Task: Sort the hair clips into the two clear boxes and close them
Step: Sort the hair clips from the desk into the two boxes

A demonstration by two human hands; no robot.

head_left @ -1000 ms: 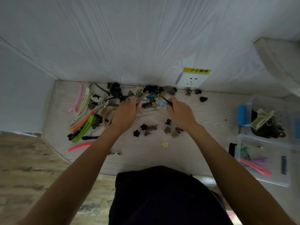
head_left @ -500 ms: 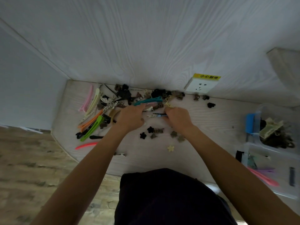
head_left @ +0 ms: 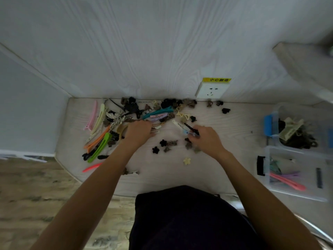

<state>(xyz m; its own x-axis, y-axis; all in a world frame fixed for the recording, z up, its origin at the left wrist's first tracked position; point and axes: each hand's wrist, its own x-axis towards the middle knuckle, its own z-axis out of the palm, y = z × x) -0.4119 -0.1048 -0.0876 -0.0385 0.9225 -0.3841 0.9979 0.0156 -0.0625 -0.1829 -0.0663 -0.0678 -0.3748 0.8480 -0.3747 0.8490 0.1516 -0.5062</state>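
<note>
A: While both hands sit over the middle of the pale wood-grain worktop (head_left: 225, 123), where are the clips?
B: The scattered plastic hair clips (head_left: 129, 112) are massed along the back edge; long flat pink, cream, orange and green ones lie toward the left edge. Small dark flower-shaped clips (head_left: 163, 143) lie between the hands.
A: Left hand (head_left: 138, 131) grip?
B: Fingers curled down onto thin slide clips (head_left: 155, 128) at the heap's edge; whether they clamp them, cannot tell.
A: Right hand (head_left: 207, 138)?
B: Fingers curled together round a thin black clip (head_left: 191, 128), with a pale blue piece just under it.
A: Boxes?
B: Two clear plastic boxes at the right edge, lids off. The far box (head_left: 288, 112) holds dark and cream claw clips; the near box (head_left: 297, 193) holds pink and purple long clips.
</note>
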